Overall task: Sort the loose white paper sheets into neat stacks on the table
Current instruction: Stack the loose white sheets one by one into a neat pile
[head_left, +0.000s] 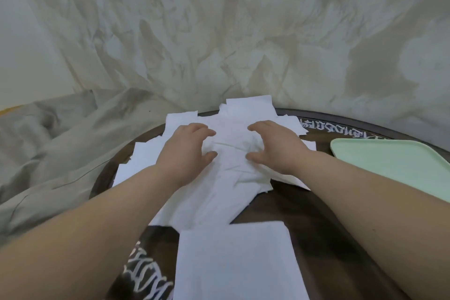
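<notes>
Head view: your left hand and right hand press, fingers curled, grasping nothing, on loose sheets across surface. One neat stack near you; most unsorted.

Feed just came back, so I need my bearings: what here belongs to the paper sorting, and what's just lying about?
Job: loose paper pile, neat stack, left hand, right hand, table.
Lying about: green tray, grey cloth.

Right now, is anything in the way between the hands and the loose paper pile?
Nothing visible: the left hand and right hand already rest on the loose paper pile. The green tray lies apart, rightward.
</notes>
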Tool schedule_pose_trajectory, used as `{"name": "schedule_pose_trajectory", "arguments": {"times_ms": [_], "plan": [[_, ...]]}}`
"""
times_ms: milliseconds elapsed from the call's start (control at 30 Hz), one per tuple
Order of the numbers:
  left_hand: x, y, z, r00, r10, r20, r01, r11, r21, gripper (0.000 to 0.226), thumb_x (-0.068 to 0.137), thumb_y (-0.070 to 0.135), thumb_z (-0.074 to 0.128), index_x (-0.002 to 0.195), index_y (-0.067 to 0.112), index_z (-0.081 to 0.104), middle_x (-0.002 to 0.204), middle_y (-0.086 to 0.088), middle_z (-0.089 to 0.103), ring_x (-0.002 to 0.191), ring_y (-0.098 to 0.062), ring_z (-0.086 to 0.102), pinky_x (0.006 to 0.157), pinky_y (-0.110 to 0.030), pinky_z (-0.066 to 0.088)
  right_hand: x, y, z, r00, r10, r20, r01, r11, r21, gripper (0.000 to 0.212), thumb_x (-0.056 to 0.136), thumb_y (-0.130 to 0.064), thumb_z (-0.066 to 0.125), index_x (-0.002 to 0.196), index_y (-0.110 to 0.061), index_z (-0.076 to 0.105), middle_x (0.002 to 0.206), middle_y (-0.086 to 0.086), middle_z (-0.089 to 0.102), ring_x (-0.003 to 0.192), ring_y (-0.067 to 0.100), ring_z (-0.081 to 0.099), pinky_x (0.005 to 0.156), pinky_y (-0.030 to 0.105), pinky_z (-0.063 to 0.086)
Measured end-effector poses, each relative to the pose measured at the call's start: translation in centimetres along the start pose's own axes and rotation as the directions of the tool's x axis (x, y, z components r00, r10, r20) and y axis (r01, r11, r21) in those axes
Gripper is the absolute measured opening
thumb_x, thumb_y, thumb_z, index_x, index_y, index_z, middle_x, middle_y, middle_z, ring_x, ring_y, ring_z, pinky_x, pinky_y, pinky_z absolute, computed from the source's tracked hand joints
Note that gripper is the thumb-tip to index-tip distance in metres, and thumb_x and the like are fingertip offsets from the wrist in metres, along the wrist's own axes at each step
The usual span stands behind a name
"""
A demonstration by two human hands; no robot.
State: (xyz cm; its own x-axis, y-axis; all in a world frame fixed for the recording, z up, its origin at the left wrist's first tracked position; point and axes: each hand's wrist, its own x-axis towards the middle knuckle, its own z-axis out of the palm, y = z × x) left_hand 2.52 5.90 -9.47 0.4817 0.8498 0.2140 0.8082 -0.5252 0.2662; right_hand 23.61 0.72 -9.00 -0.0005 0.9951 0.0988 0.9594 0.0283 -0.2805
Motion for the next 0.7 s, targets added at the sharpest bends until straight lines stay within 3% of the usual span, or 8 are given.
{"name": "schedule_pose_trajectory", "arguments": {"times_ms": [100, 267, 400, 533, 600, 633, 667, 700], "plan": [[2.3, -1.0, 1.5, 0.997, -0.054, 0.061, 0.054, 0.999, 0.002, 0.06, 0.087, 0.045, 0.061, 0.14, 0.029, 0.041, 0.15, 0.006, 0.031, 0.139, -0.016, 0.024, 0.106, -0.029, 0.028, 2.6, 0.7, 1.7, 0.994, -0.035, 0.108, 0.043, 0.996, -0.075, 0.075, 0.081, -0.044, 0.064, 0.144, -0.026, 0.029, 0.151, 0.001, 0.029, 0.134, 0.022, 0.037, 0.105, 0.035, 0.035], [3.3, -3.0, 3.1, 0.985, -0.171, 0.03, 0.171, 0.985, 0.023, 0.069, 0.086, 0.053, 0.057, 0.145, 0.027, 0.033, 0.156, 0.002, 0.022, 0.144, -0.018, 0.013, 0.113, -0.036, 0.022, 4.7, 1.0, 3.2, 0.997, -0.071, 0.018, 0.073, 0.955, -0.286, 0.037, 0.093, -0.038, 0.048, 0.125, -0.019, 0.049, 0.121, 0.003, 0.055, 0.103, 0.028, 0.056, 0.084, 0.039, 0.047], [3.8, -4.5, 3.5, 0.962, -0.272, -0.001, 0.271, 0.962, -0.031, 0.074, 0.085, 0.054, 0.057, 0.147, 0.023, 0.029, 0.156, 0.0, 0.023, 0.141, -0.021, 0.025, 0.108, -0.039, 0.03, 5.3, 1.2, 4.6, 0.993, -0.083, -0.08, 0.049, 0.934, -0.353, 0.022, 0.095, -0.021, 0.041, 0.109, -0.017, 0.058, 0.099, 0.003, 0.059, 0.088, 0.027, 0.056, 0.067, 0.033, 0.043], [5.0, -5.2, 3.8, 0.947, -0.321, -0.013, 0.32, 0.947, -0.04, 0.064, 0.091, 0.044, 0.054, 0.145, 0.018, 0.032, 0.15, -0.003, 0.034, 0.133, -0.027, 0.037, 0.101, -0.037, 0.035, 5.1, 1.7, 5.3, 0.968, -0.12, -0.22, 0.049, 0.952, -0.303, 0.027, 0.092, -0.028, 0.052, 0.117, -0.02, 0.057, 0.111, -0.001, 0.06, 0.096, 0.027, 0.05, 0.069, 0.034, 0.045], [5.7, -5.7, 4.3, 0.953, -0.298, -0.057, 0.3, 0.954, 0.016, 0.034, 0.093, 0.031, 0.051, 0.125, 0.018, 0.054, 0.133, -0.008, 0.052, 0.121, -0.033, 0.047, 0.087, -0.037, 0.041, 5.5, 1.9, 5.7, 0.953, -0.16, -0.257, 0.081, 0.953, -0.293, 0.037, 0.085, -0.028, 0.062, 0.121, -0.02, 0.057, 0.117, -0.001, 0.061, 0.095, 0.03, 0.048, 0.068, 0.036, 0.044], [5.9, -6.0, 4.5, 0.957, -0.28, -0.081, 0.284, 0.958, 0.039, 0.014, 0.092, 0.022, 0.048, 0.098, 0.019, 0.061, 0.111, -0.008, 0.061, 0.108, -0.034, 0.053, 0.07, -0.034, 0.041, 5.8, 1.9, 5.9, 0.955, -0.166, -0.248, 0.086, 0.949, -0.303, 0.034, 0.085, -0.026, 0.06, 0.119, -0.021, 0.059, 0.116, -0.002, 0.062, 0.096, 0.031, 0.047, 0.069, 0.035, 0.042], [5.9, -6.1, 4.6, 0.958, -0.263, -0.115, 0.269, 0.962, 0.04, 0.019, 0.09, 0.014, 0.045, 0.075, 0.021, 0.056, 0.088, -0.005, 0.061, 0.094, -0.033, 0.055, 0.057, -0.032, 0.035, 6.0, 1.8, 5.9, 0.961, -0.16, -0.227, 0.083, 0.946, -0.314, 0.026, 0.088, -0.025, 0.055, 0.114, -0.022, 0.06, 0.112, -0.004, 0.063, 0.097, 0.029, 0.046, 0.069, 0.035, 0.039], [5.8, -6.1, 4.7, 0.958, -0.252, -0.135, 0.259, 0.965, 0.033, 0.028, 0.088, 0.01, 0.043, 0.064, 0.023, 0.047, 0.074, -0.002, 0.056, 0.084, -0.031, 0.053, 0.052, -0.032, 0.032, 5.9, 1.6, 5.7, 0.973, -0.129, -0.193, 0.063, 0.946, -0.317, 0.021, 0.091, -0.022, 0.048, 0.109, -0.023, 0.06, 0.107, -0.005, 0.063, 0.099, 0.028, 0.047, 0.071, 0.035, 0.038]]}}
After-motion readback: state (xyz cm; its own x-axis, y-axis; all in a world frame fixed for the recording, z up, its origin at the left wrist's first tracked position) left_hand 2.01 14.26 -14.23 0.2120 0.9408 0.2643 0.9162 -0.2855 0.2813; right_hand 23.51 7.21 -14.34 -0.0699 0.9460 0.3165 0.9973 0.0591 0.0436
